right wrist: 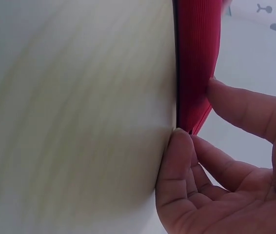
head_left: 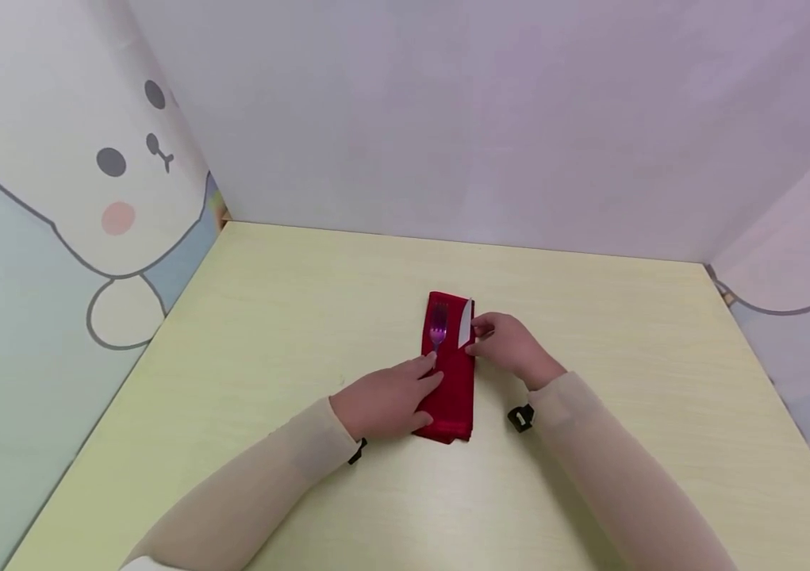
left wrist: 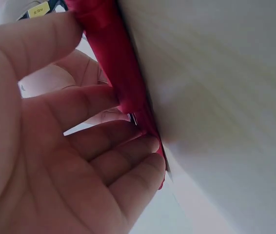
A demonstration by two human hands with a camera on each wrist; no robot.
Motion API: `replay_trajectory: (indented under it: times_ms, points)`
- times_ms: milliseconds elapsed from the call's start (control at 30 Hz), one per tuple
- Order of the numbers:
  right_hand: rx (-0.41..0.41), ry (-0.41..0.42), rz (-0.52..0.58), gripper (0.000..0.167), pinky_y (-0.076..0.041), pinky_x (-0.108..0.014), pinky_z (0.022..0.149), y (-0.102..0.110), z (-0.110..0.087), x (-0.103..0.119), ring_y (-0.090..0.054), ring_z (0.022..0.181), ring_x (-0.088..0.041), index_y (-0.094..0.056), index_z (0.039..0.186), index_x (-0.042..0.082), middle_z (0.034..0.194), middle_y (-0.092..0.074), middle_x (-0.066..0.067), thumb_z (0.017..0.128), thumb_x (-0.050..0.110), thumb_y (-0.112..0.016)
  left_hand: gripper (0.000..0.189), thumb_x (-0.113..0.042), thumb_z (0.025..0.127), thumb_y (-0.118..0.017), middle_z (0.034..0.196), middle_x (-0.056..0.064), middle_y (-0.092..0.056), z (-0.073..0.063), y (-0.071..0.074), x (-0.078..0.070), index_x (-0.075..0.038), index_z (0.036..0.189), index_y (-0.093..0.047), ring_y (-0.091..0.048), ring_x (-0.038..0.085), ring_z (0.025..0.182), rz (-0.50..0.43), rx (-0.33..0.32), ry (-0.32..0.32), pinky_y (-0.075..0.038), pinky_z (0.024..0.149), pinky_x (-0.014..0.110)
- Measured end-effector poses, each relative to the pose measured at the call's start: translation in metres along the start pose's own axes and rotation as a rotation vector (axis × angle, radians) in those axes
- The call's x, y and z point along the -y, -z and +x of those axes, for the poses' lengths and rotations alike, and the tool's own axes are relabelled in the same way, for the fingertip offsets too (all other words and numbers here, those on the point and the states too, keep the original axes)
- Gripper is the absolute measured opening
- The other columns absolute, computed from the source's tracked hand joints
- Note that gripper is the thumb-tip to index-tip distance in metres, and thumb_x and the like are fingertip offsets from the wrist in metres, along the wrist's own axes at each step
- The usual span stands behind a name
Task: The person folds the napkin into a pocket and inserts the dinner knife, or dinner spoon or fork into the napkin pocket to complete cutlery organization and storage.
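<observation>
A folded red cloth napkin (head_left: 453,388) lies lengthwise on the table. Tucked into it, a shiny fork (head_left: 438,323) with a purple sheen shows its tines at the far left part, and a pale knife blade (head_left: 465,325) stands out along the right edge. My left hand (head_left: 386,396) rests on the napkin's left side with fingers spread, the forefinger at the fork's neck. At the right edge, beside the blade, my right hand (head_left: 512,347) pinches the napkin; in the right wrist view the thumb (right wrist: 240,105) lies against the red cloth (right wrist: 196,58) and curled fingers meet its border.
Pale wood-grain tabletop (head_left: 290,301) surrounds the napkin. A plain light wall (head_left: 412,119) rises behind its far edge, with cartoon-printed panels (head_left: 40,262) at the sides. Black wrist straps (head_left: 520,418) show below the sleeves.
</observation>
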State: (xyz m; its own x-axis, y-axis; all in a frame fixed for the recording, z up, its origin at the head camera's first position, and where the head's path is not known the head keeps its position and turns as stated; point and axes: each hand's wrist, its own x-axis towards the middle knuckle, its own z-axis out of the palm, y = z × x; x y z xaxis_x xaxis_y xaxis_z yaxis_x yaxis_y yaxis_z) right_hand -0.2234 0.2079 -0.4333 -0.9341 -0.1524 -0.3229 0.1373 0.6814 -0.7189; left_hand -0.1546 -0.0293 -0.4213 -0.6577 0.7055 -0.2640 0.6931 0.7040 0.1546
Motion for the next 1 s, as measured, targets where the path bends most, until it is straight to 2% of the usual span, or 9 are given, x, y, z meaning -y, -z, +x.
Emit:
replay_trajectory:
  times_ms: [167,300,467,633,800,867,1000]
  points:
    - [0.018,-0.022,0.039,0.053,-0.050,-0.045,0.098,0.002,-0.001,-0.003,-0.057,0.114,-0.031,-0.057,0.141,-0.001,0.127,-0.060,-0.014,0.094,0.019,-0.074,0.070,-0.044,0.101,-0.066,0.164,0.011,-0.034,0.000,0.000,-0.001,-0.008,0.157,-0.044,-0.033,0.025,0.151,0.004,-0.009,-0.003,-0.042,0.112,0.031]
    - [0.057,-0.029,0.089,0.058,-0.048,-0.047,0.102,0.007,-0.006,-0.006,-0.056,0.119,-0.031,-0.053,0.146,0.002,0.134,-0.058,-0.013,0.096,0.025,-0.072,0.071,-0.044,0.100,-0.066,0.165,0.010,-0.033,0.001,-0.001,-0.001,-0.009,0.157,-0.044,-0.033,0.025,0.151,-0.008,-0.015,0.004,-0.042,0.112,0.031]
    - [0.081,-0.002,0.093,0.064,-0.047,-0.052,0.106,0.014,-0.021,-0.012,-0.054,0.130,-0.033,-0.048,0.150,0.006,0.144,-0.055,-0.013,0.097,0.032,-0.071,0.072,-0.042,0.100,-0.066,0.166,0.010,-0.031,-0.002,-0.004,0.001,-0.009,0.159,-0.041,-0.033,0.025,0.151,-0.078,-0.032,0.021,-0.042,0.112,0.032]
    - [0.031,0.066,0.002,0.066,-0.046,-0.054,0.106,0.015,-0.037,-0.017,-0.051,0.133,-0.038,-0.045,0.152,0.001,0.148,-0.052,-0.018,0.099,0.032,-0.069,0.076,-0.040,0.099,-0.069,0.166,0.009,-0.032,-0.009,-0.004,0.004,-0.009,0.160,-0.038,-0.033,0.026,0.150,-0.150,-0.033,0.068,-0.042,0.113,0.034]
    - [-0.015,0.107,-0.151,0.067,-0.044,-0.057,0.107,0.005,-0.058,-0.016,-0.048,0.135,-0.041,-0.046,0.151,0.000,0.149,-0.050,-0.020,0.098,0.034,-0.071,0.080,-0.042,0.094,-0.074,0.163,0.009,-0.037,-0.018,-0.004,0.004,-0.011,0.159,-0.040,-0.038,0.028,0.148,-0.126,-0.035,0.111,-0.041,0.114,0.037]
    - [-0.013,0.139,-0.217,0.069,-0.044,-0.057,0.109,-0.002,-0.066,-0.013,-0.047,0.136,-0.040,-0.048,0.150,0.001,0.148,-0.051,-0.019,0.096,0.034,-0.075,0.079,-0.042,0.093,-0.076,0.160,0.010,-0.041,-0.022,-0.006,0.002,-0.010,0.157,-0.044,-0.042,0.028,0.144,-0.099,-0.049,0.089,-0.043,0.112,0.037]
    - [0.020,0.236,-0.334,0.075,-0.044,-0.053,0.110,-0.018,-0.078,-0.007,-0.046,0.138,-0.039,-0.050,0.150,0.000,0.149,-0.051,-0.017,0.090,0.033,-0.081,0.072,-0.036,0.092,-0.079,0.153,0.010,-0.048,-0.028,-0.010,-0.005,-0.007,0.152,-0.051,-0.050,0.027,0.136,-0.028,-0.090,0.006,-0.049,0.106,0.032]
